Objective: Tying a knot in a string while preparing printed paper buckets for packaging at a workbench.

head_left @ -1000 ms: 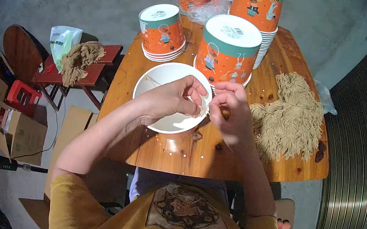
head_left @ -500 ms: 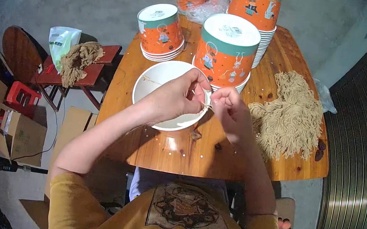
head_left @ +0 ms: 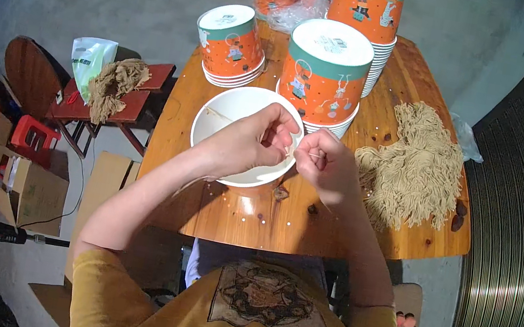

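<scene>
A white round tub stands open side up before me, and a beige cord shows against its inner wall at the left. Across the tub lies my left hand, its fingers curled and pinching the cord at the right rim. Just outside that rim is my right hand, closed with a thin end of cord between thumb and fingers. Both hands' fingertips are close together but apart. To the right, a heap of cut beige cords rests on the wooden table.
Upturned orange-and-green paper tubs stand behind: a short stack, a larger stack and a tall stack. Clear plastic wrap lies farther back. At the left, a red-brown bench carries a cord bundle and a white-green bag.
My right hand has drawn slightly back from the rim and its fingers have closed tighter on the cord end. My left hand stays at the rim, its fingers slightly shifted.
</scene>
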A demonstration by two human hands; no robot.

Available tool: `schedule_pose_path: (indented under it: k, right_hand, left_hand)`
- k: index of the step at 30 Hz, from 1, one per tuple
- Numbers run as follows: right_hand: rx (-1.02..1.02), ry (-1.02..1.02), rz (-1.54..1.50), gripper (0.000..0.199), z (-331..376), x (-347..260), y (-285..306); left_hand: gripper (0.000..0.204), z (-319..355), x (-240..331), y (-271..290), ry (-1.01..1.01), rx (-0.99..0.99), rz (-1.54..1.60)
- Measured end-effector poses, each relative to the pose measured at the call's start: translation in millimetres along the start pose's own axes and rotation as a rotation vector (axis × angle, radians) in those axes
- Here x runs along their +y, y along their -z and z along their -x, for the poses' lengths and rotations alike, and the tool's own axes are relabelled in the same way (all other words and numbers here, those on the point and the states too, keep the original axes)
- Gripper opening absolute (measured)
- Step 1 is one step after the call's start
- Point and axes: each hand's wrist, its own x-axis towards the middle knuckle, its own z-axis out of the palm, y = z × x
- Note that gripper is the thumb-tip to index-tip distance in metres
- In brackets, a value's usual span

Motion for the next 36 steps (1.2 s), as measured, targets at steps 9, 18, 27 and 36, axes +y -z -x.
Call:
schedule_pose_path:
  k: [9, 18, 27, 36]
  right_hand:
    - [-0.017, 0.069, -0.007, 0.010, 0.1, 5.8, -2.2]
    - [-0.041, 0.140, 0.004, 0.009, 2.0, 4.6, 0.4]
    - [-0.039, 0.134, 0.048, 0.012, 5.6, 2.0, 1.4]
    - [-0.032, 0.210, 0.117, 0.016, 7.7, 2.5, -0.6]
  left_hand:
    - [0.014, 10.7, 2.4, -12.5, 0.016, 0.124, -0.258]
    - [0.010, 13.1, -5.0, -18.7, -0.232, 0.266, -0.485]
    - [0.008, 14.6, 4.0, -24.4, 0.003, 0.243, -0.318]
    - [0.007, 7.0, -22.4, -17.4, -0.057, 0.204, 0.003]
